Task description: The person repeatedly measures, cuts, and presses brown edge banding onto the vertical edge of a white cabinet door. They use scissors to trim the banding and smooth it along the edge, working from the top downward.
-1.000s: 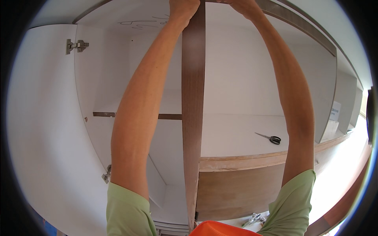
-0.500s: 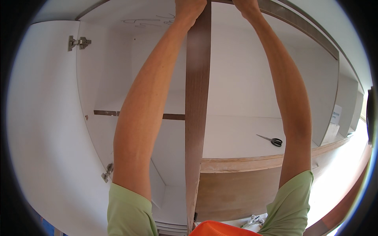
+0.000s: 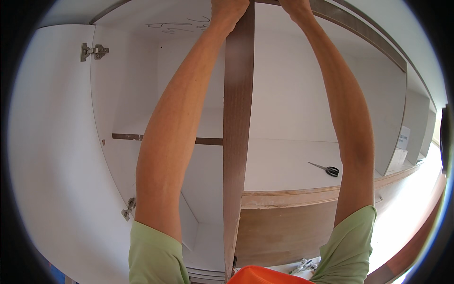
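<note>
Left hand (image 3: 230,12) shifted rightward in view; scribble (image 3: 177,24) inside cabinet (image 3: 135,90).

Short, pale green sleeves (image 3: 157,254) here, loose at the hems; left hand (image 3: 230,13) bare, right hand (image 3: 297,9) bare, and a rounded orange piece (image 3: 266,275) between those sleeves!

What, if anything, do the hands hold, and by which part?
It cannot be told: the upper picture edge cuts off the fingers of the left hand and right hand, near the brown upright.

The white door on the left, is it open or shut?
Open: the door hangs aside on its hinges; the shelf inside shows.
</note>
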A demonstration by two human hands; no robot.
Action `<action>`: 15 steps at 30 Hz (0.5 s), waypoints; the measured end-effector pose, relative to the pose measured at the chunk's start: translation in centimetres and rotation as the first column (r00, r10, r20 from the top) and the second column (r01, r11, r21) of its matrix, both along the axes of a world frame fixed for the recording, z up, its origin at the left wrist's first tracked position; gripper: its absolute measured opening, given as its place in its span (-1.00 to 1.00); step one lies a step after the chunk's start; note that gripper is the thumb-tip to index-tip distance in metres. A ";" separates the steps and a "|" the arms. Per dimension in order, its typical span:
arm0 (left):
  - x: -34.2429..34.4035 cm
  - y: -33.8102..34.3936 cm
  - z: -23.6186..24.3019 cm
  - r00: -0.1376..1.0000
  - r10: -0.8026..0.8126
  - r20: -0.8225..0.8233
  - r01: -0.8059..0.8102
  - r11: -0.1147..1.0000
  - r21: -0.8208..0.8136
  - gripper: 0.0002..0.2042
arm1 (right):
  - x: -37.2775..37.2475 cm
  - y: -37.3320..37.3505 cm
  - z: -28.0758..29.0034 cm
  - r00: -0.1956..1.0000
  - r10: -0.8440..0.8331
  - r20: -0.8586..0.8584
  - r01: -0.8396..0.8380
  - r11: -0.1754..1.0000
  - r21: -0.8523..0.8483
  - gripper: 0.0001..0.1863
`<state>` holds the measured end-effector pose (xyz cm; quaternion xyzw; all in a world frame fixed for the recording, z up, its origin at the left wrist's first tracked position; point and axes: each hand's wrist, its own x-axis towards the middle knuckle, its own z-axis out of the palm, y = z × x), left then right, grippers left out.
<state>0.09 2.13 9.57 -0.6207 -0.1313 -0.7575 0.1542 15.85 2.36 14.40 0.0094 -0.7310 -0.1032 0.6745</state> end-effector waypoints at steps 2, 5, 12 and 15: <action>0.0 -0.1 0.0 1.000 -0.011 -0.001 0.011 1.000 -0.015 -0.74 | 0.0 0.0 -0.1 1.000 -0.002 -0.009 0.002 1.000 0.004 -0.85; 0.1 -0.3 -0.1 1.000 -0.024 0.003 0.024 0.999 -0.039 -0.74 | 0.0 -0.2 -0.2 1.000 0.008 -0.003 -0.008 1.000 -0.002 -0.85; 0.0 0.1 0.0 1.000 -0.008 0.003 0.008 1.000 0.012 -0.75 | 0.4 0.5 0.2 0.997 0.075 0.008 -0.075 0.997 0.004 -0.85; -0.1 0.9 0.5 1.000 0.027 0.003 -0.027 1.000 0.013 -0.73 | 1.2 0.5 -0.1 0.989 0.148 -0.006 -0.148 0.988 -0.049 -0.76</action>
